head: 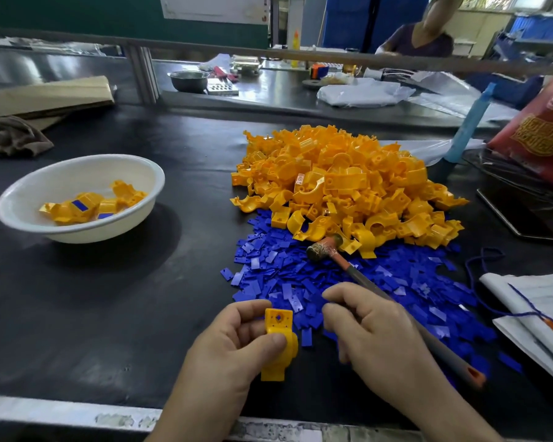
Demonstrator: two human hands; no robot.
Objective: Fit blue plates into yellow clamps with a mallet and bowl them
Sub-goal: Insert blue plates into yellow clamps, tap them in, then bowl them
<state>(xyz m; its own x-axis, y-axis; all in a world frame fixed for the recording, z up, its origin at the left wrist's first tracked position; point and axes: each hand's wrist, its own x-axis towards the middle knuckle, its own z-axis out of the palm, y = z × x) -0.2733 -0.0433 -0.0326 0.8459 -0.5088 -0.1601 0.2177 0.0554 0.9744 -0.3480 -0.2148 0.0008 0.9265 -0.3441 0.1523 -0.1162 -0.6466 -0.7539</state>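
2 bare hands, the left hand (237, 339) and the right hand (374, 339), uncovered past the wrists; fingernails short, plain, trimmed round.

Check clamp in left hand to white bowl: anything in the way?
Nothing visible. Only bare black tabletop lies between the clamp and the bowl; the mallet lies off to the right.

view: head, single | faces: forward and down | range: close over black table (115, 314) | wide-angle
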